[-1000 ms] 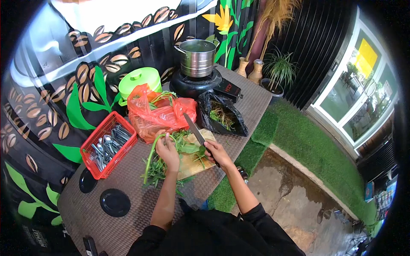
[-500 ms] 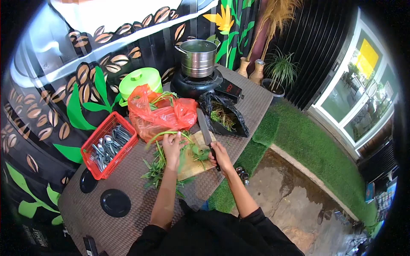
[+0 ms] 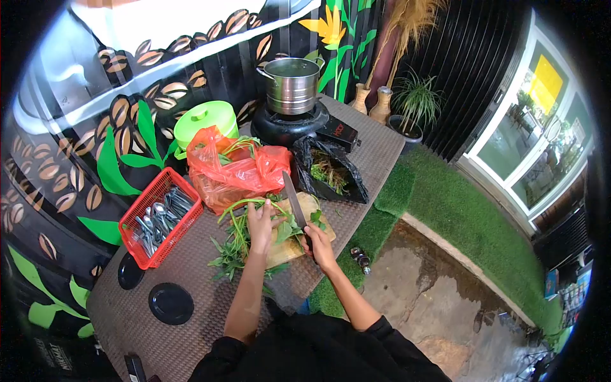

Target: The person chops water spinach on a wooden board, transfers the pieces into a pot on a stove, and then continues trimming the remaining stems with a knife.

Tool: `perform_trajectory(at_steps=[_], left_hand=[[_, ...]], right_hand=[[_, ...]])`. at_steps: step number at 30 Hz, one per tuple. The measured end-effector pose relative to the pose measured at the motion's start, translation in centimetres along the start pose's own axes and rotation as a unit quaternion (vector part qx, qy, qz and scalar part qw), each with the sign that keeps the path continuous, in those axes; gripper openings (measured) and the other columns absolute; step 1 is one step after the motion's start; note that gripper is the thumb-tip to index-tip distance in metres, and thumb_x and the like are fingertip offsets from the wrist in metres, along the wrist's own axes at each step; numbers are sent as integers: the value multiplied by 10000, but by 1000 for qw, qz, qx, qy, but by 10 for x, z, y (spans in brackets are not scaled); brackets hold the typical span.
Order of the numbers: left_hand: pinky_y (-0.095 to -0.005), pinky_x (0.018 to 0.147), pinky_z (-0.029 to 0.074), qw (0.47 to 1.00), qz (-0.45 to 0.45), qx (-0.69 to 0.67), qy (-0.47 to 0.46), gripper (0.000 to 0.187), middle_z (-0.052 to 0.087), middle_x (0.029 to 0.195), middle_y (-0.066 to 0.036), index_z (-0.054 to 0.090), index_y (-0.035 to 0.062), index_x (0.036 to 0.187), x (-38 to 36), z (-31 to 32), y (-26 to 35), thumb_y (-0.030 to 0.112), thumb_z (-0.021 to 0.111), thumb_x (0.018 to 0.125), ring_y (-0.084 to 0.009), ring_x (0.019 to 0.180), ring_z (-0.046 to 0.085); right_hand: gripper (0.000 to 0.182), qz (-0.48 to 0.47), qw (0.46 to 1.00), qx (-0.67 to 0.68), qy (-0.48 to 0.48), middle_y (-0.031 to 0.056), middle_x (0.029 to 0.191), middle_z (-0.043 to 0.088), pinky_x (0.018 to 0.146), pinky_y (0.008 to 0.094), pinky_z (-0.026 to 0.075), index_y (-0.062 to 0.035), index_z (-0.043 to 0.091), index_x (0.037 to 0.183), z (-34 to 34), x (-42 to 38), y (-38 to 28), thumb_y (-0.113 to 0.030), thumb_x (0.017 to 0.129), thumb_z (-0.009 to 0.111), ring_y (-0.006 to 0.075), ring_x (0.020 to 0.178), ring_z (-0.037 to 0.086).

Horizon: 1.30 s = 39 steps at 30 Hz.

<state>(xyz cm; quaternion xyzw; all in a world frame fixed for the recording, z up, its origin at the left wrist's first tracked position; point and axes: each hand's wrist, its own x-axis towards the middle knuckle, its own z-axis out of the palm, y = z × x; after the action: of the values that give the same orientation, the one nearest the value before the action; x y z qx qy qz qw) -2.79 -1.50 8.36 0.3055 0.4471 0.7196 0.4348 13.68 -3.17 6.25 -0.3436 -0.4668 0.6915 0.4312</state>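
My right hand (image 3: 318,244) grips the handle of a kitchen knife (image 3: 294,198), its blade slanting up and away over the wooden cutting board (image 3: 287,253). Fingers of my left hand (image 3: 261,223) are closed around a long green vegetable stem (image 3: 238,205) at the board's left side. Cut leaves (image 3: 286,229) lie on the board between both hands. Beside the board, on the left, is a heap of leafy greens (image 3: 230,251). Just behind stand a red plastic bag (image 3: 238,175) with more greens and an open black plastic bag (image 3: 331,169) holding stems and scraps.
A steel pot (image 3: 293,86) sits on a black stove (image 3: 286,127) at the back. To its left is a green lidded container (image 3: 205,121). A red basket (image 3: 149,213) holds cutlery, with black plates (image 3: 170,304) nearer me on the woven table (image 3: 210,312).
My right hand has shifted left with the knife, bringing the blade closer to the stem and leaves. My left hand still has the stem and has moved only slightly.
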Motion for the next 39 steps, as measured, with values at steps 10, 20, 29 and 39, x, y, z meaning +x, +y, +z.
perform_trajectory(at_steps=[10,20,29,39], left_hand=[[-343,690,563,997,22,-17,-73,418,589,926,-155,321,6,1157,-5,-5,3,6,594,840,-214,801,619],[-279,697,525,995,14,55,-79,275,619,879,-80,425,36,1026,-2,-9,0,-14,608,827,-145,832,617],[-287,679,537,997,-20,19,-77,304,587,873,-78,390,42,1077,-5,-6,4,-14,581,848,-151,825,606],[-226,626,483,997,12,40,-64,329,614,850,-75,376,49,1111,-2,-5,-4,22,585,859,-95,750,579]], right_hand=[[338,44,997,44,-34,-13,568,408,391,209,289,-59,454,1218,5,6,6,-268,958,395,71,436,365],[320,25,998,58,-30,-23,562,398,378,204,271,-70,479,1206,7,1,2,-255,959,395,60,421,342],[321,14,1000,9,-12,-37,575,395,401,202,274,-58,499,1206,9,-2,0,-237,960,397,44,448,333],[321,-53,996,-73,-26,-35,560,388,406,202,262,-54,510,1187,-1,3,2,-250,958,400,51,447,327]])
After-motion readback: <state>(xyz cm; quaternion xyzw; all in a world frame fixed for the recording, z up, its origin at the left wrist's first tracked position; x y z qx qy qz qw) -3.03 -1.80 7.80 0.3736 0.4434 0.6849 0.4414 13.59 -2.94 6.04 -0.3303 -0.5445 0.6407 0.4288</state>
